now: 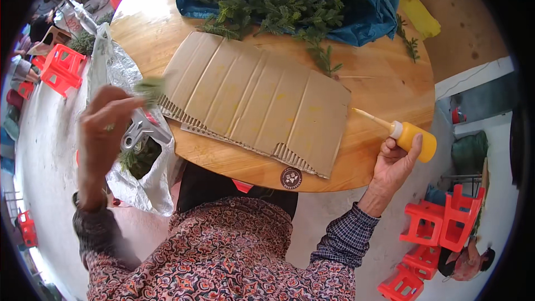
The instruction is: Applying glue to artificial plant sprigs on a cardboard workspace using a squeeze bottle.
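My left hand [106, 125], smeared by motion, is raised beyond the table's left edge. Its fingers pinch a small green sprig [149, 90] that looks like fir. On the right, my right hand [397, 161] is wrapped round a yellow squeeze bottle [419, 140], its long nozzle pointing left over the tabletop. Between the hands lies a flat sheet of corrugated cardboard [256, 103] with faint yellow smears. Below my left hand, a silvery white bag [147, 192] hangs at the table edge with green sprigs inside. A grey metal fitting [146, 129] shows at its mouth.
A blue bag [379, 14] full of fir branches [278, 8] lies on the round wooden table [384, 83]. Beside it are a yellow bag [419, 15] and a loose sprig [411, 44]. Red stools [62, 68] stand on the floor to both sides. Other people are at the far left and lower right.
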A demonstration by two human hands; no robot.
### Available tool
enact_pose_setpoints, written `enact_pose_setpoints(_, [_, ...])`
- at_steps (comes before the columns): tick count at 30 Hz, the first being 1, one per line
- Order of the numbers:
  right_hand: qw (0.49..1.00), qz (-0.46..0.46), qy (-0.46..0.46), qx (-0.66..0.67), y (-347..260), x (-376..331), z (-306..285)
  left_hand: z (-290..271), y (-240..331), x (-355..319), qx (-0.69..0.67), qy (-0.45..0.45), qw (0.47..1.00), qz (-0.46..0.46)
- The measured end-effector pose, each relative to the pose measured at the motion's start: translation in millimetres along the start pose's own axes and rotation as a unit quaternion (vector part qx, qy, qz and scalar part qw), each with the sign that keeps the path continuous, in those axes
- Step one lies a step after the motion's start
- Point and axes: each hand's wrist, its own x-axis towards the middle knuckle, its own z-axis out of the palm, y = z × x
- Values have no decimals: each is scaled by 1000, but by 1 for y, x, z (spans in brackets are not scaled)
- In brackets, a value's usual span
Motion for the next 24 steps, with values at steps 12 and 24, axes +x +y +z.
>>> enact_pose_setpoints(12, [1000, -4, -15, -5, 0, 0, 1, -33, -70, 1, 326, -75, 942, -25])
enact_pose_setpoints(24, [1000, -12, 4, 1, -1, -5, 2, 200, 107, 183, 118, 3, 883, 453])
